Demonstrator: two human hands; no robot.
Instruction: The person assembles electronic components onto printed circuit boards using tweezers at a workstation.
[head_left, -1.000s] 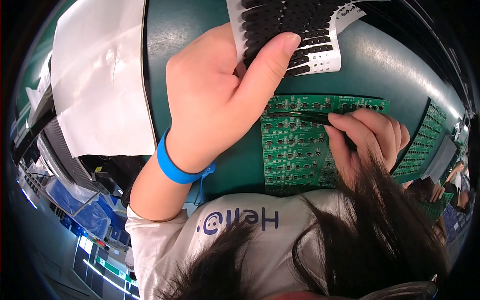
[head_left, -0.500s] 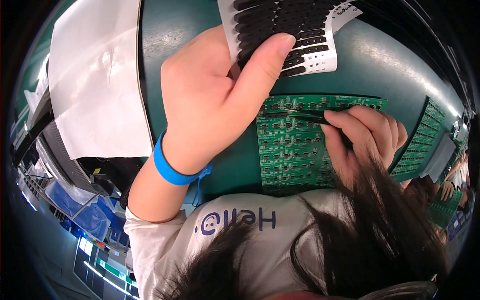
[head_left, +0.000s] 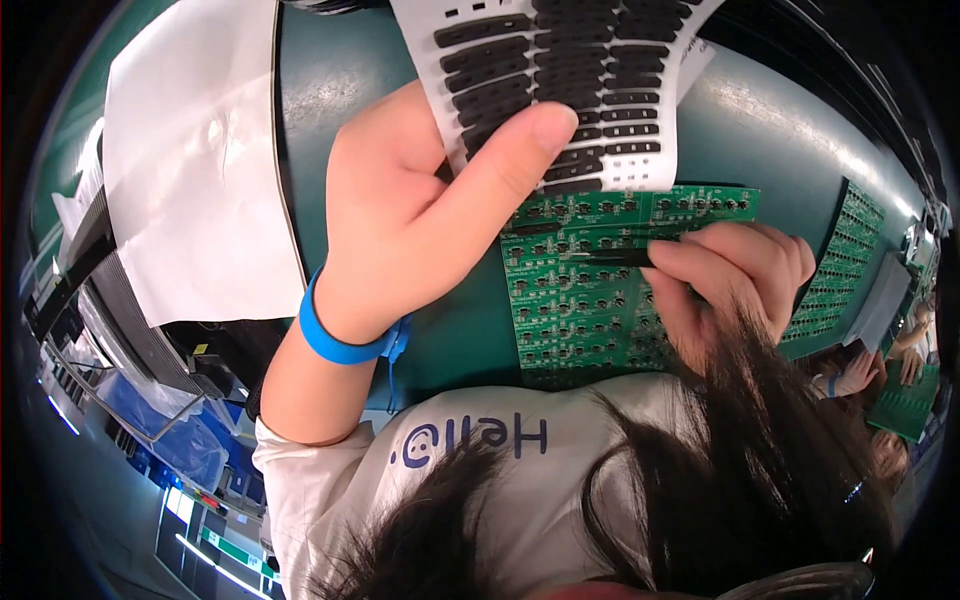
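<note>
On the green table, one circuit panel lies in front of the person's body, with its many small parts set in rows. Above its far edge, the left hand pinches one curling white sheet, thumb on top and the other fingers hidden beneath. That sheet carries black strips in three columns (they crowd too closely toward the top for a sure count). One more dark strip lies on the panel near its upper left corner. The right hand pinches one pair of black tweezers between thumb and forefinger, its other fingers curled; the points reach left over the panel, and I cannot tell whether they touch it or grip anything. One blue band circles the left wrist. To the right lies a second green panel, and farther off a third, just beside a co-worker's hand. One large white paper lies at the left.
</note>
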